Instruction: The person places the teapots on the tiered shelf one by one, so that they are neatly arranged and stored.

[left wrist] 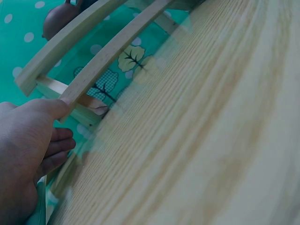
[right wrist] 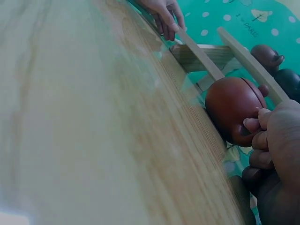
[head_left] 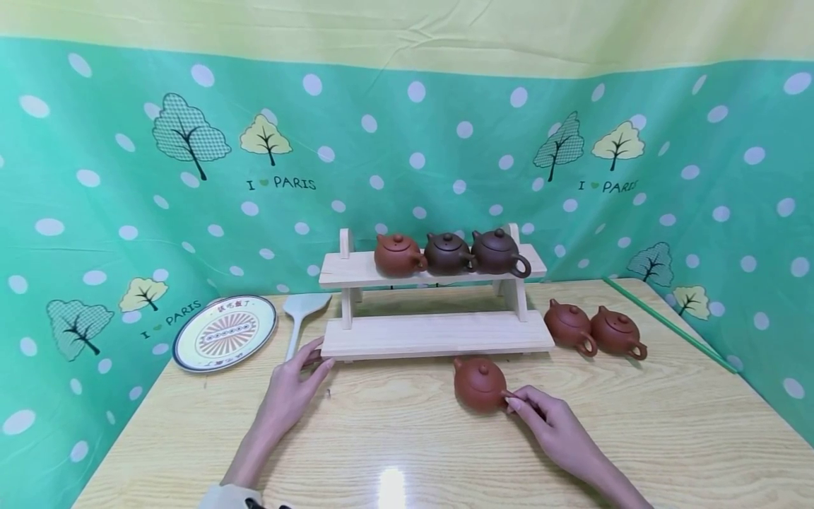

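Observation:
My right hand [head_left: 552,428] pinches the loop handle of a reddish-brown clay teapot [head_left: 480,385], in front of the lower board of a two-tier wooden rack [head_left: 432,338]. In the right wrist view the teapot [right wrist: 234,110] has its lid on, and my thumb and fingers close around its handle. At the rack's left end, my left hand [head_left: 295,392] holds the lower board, thumb at the front edge. The left wrist view shows that thumb against the board's end [left wrist: 75,91], with the fingers lower down. Along the upper board stand a reddish teapot [head_left: 396,256] and two dark teapots [head_left: 446,254].
Right of the rack, two reddish-brown teapots [head_left: 569,325] stand side by side on the wood-grain table [head_left: 394,431]. A green stick [head_left: 674,329] lies beyond them. To the left are a patterned plate [head_left: 227,334] and a pale spatula [head_left: 305,305]. A green dotted cloth [head_left: 394,141] hangs behind.

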Demonstrator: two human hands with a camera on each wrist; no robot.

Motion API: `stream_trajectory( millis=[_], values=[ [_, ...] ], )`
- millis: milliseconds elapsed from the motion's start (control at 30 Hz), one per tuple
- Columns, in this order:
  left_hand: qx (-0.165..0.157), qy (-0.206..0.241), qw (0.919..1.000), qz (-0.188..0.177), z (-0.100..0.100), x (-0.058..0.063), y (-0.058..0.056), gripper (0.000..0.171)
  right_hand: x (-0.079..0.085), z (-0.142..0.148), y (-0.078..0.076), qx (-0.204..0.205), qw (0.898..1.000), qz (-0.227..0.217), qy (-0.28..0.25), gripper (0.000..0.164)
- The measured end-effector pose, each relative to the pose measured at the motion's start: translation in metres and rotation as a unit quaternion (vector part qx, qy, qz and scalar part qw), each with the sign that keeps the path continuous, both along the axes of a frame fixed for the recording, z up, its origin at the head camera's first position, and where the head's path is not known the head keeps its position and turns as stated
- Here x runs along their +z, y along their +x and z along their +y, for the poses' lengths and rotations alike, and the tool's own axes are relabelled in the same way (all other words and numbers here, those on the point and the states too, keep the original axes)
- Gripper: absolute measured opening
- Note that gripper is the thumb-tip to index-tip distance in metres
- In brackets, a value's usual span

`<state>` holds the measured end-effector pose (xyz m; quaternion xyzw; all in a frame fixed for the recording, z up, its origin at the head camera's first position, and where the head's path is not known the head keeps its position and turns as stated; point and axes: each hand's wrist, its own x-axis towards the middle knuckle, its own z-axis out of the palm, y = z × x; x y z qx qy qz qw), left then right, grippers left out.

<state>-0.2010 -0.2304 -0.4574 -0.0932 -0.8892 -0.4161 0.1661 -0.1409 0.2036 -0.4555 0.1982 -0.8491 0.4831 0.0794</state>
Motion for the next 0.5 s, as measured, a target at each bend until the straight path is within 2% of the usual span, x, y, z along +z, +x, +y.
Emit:
stream_trajectory(
  millis=[267, 500],
  values=[
    [0.003, -0.007, 1.0000, -0.002, -0.0006, 0.0000, 0.0001, 0.052, -0.0020, -0.0007, -0.0017, -0.006, 1.000, 0.030, 0.001, 0.017],
    [0.000, -0.004, 1.0000, 0.000, -0.0012, -0.0002, 0.0008, 0.052, -0.0029, -0.0009, -0.0018, -0.005, 0.999, 0.036, -0.002, 0.018]
  ],
)
